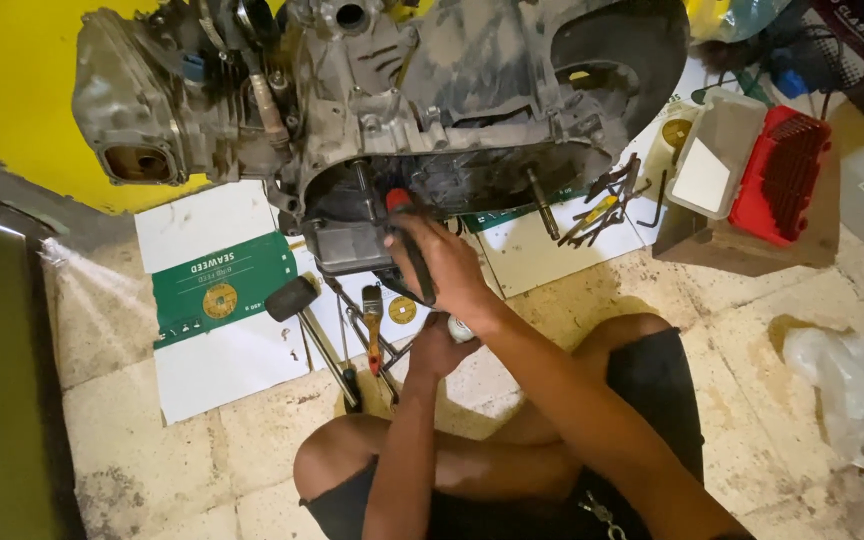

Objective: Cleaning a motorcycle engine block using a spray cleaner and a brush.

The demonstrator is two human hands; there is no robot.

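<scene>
From the head camera, the person sits cross-legged on the tiled floor facing a grimy engine block that rests on flattened cardboard sheets.

The right hand has its grip clamped around a screwdriver with a black handle and red cap. The tool's long axis runs from the hand up and slightly left, so the red end lies toward the dark open underside of the engine casing, just above the knuckles and nearly touching it. The working tip is hidden behind the hand, so I cannot tell where it bears.

The left hand sits lower, directly beneath the right wrist, its grip closed on a small pale object whose kind I cannot make out. The right hand is clearly the nearer one to the engine.

Just left of the left hand lie a rubber mallet, a small paintbrush and loose wrenches. Further right, more tools lie under a protruding shaft, beside a red case with its clear lid up.
</scene>
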